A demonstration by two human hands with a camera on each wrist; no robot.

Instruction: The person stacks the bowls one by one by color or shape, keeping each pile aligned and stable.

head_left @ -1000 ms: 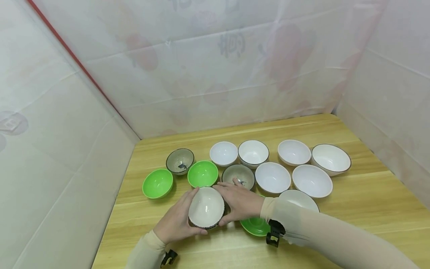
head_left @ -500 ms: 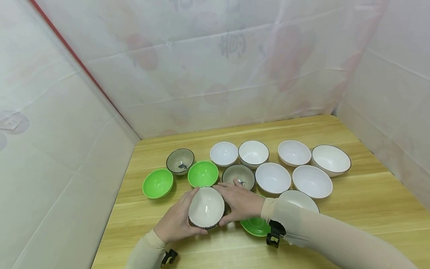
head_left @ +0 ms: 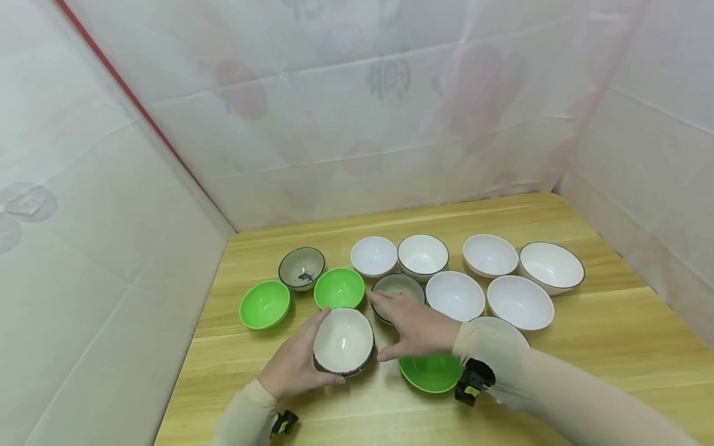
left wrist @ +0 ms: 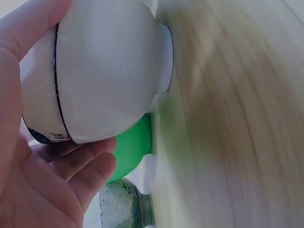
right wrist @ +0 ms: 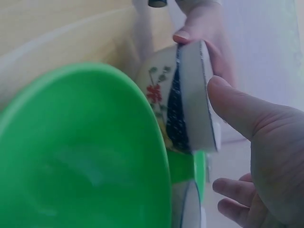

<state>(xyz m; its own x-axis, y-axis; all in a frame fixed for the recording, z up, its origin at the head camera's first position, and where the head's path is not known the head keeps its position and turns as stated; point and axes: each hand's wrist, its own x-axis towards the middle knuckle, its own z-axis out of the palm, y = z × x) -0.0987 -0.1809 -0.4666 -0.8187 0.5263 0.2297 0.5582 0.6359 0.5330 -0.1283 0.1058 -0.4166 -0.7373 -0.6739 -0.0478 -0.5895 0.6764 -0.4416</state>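
My left hand (head_left: 291, 367) grips the side of a white-lined bowl (head_left: 343, 342) with a dark speckled rim. In the left wrist view it appears nested in a second bowl (left wrist: 109, 71), a white one with a dark rim line and a small foot. The right wrist view shows red flowers and a dark blue band on the stack's outside (right wrist: 161, 90). My right hand (head_left: 418, 325) is spread to the right of the bowls, apart from them. Beneath it lies a green bowl (head_left: 429, 376), partly covered. A grey bowl (head_left: 397, 284) sits behind its fingers.
Two green bowls (head_left: 264, 305) and a grey bowl with a fish drawing (head_left: 301, 267) stand at the left. Several white bowls (head_left: 454, 296) fill the right half of the wooden table (head_left: 619, 347). Fabric walls (head_left: 357, 124) enclose the table.
My right hand has let go of the nested bowls and moved a little to the right. My left hand keeps its grip. The head view has shifted slightly.
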